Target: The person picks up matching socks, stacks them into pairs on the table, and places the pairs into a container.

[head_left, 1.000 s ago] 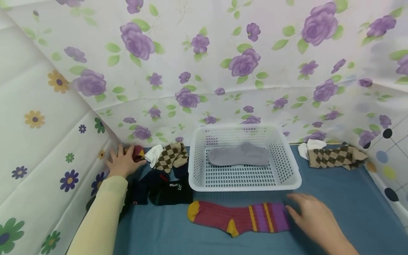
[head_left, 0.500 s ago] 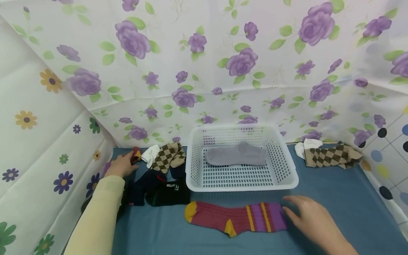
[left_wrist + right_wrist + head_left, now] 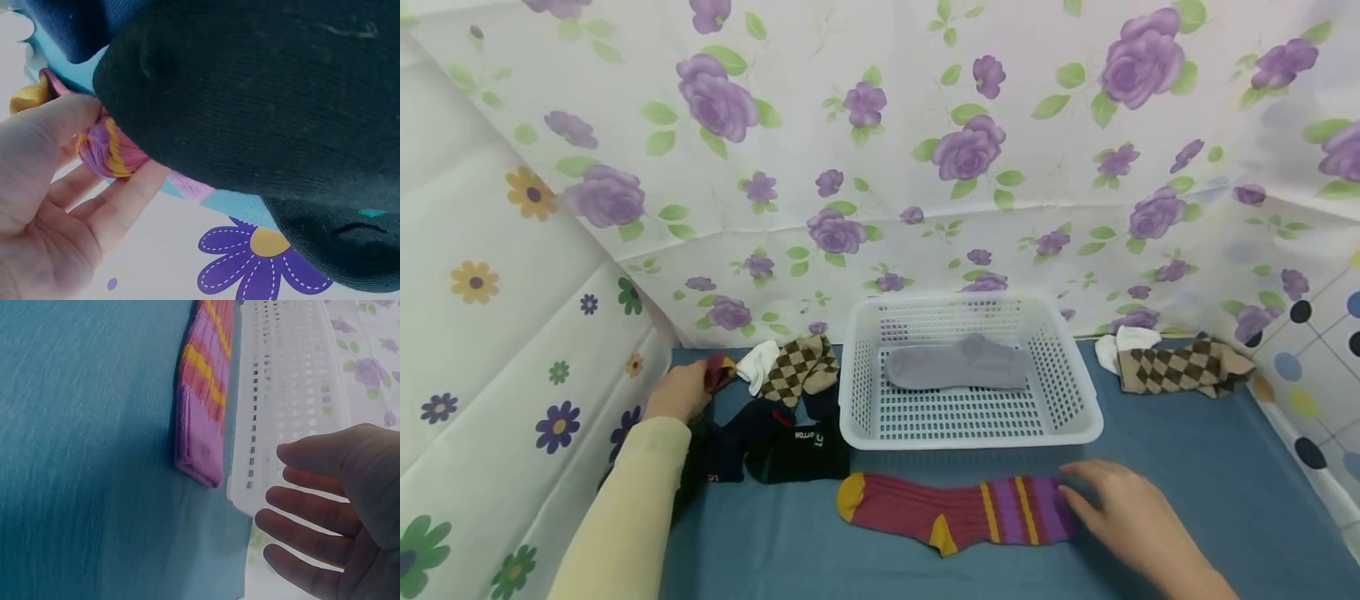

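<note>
At the far left corner my left hand (image 3: pixel 676 395) pinches a bunched red, purple and yellow striped sock (image 3: pixel 112 147) between thumb and fingers. A black sock (image 3: pixel 250 94) covers part of the left wrist view beside it. A matching striped sock (image 3: pixel 955 510) lies flat in front of the basket. Beside its purple cuff is my right hand (image 3: pixel 1127 512), fingers relaxed and holding nothing. In the right wrist view this hand (image 3: pixel 331 506) is apart from the sock. The white plastic basket (image 3: pixel 973 442) holds a grey sock (image 3: pixel 955 367).
Left of the basket lie a white sock (image 3: pixel 758 365), a brown argyle sock (image 3: pixel 790 371) and dark socks (image 3: pixel 808 454). Another white sock (image 3: pixel 1131 343) and argyle sock (image 3: pixel 1180 368) lie at the back right. Floral cloth (image 3: pixel 880 167) hangs behind the blue surface (image 3: pixel 790 542).
My left hand has gone from spread fingers over the striped sock to pinching it, and the sock has been bunched. My right hand has barely moved.
</note>
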`<state>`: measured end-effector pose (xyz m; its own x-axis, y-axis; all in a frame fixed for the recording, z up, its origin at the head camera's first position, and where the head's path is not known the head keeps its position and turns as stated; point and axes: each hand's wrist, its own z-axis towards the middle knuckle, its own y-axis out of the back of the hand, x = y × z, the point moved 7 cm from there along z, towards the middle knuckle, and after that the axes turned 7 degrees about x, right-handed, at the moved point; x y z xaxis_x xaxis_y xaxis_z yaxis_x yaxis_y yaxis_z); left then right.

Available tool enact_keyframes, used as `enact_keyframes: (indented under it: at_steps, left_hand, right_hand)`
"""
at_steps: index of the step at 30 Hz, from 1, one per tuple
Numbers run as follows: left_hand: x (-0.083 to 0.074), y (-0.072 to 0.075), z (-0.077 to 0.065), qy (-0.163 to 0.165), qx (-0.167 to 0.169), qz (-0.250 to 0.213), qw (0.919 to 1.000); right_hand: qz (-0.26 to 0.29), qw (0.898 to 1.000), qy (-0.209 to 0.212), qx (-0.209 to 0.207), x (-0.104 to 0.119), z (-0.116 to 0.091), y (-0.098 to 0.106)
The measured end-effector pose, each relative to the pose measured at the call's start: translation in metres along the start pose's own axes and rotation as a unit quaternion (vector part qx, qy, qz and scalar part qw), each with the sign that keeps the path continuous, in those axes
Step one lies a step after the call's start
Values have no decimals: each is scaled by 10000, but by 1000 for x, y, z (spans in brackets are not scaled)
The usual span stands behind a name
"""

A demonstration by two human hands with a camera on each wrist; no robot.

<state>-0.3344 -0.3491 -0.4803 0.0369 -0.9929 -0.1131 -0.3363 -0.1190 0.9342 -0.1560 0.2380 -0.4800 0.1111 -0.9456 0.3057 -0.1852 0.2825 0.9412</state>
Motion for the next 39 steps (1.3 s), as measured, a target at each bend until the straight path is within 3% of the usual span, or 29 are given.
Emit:
enact_keyframes:
  at_steps: [6, 12, 18, 22, 26, 30, 35, 39]
  left_hand:
    - [6, 5, -7, 13, 22, -379, 9993]
    - [1, 36, -22, 30, -686, -903, 9935]
    - [-20, 75, -44, -71, -1457, -974, 9845]
    - [-45, 96, -59, -109, -1764, -1389, 9744]
    - [-84, 113, -78, -490, -2315, -1833, 9542]
    - [-127, 120, -101, -1232, -2688, -2316, 9268]
    - [-174, 112, -128, -2009, -2620, -3114, 8911]
    - [-207, 94, -145, -2447, -2416, -3651, 8652]
  right_hand:
    - [-6, 9992, 277, -286, 12, 2, 5]
    - [2, 9977, 420, -540, 19, 0, 12]
    - [117, 9961, 533, -696, 26, -3, 18]
    - [178, 9945, 646, -800, 30, -4, 21]
    - [217, 9913, 798, -1023, 33, -7, 26]
    - [246, 9866, 982, -1276, 37, -8, 31]
    - [328, 9825, 1150, -1426, 45, -8, 34]
    - [331, 9773, 1306, -1636, 53, -8, 37]
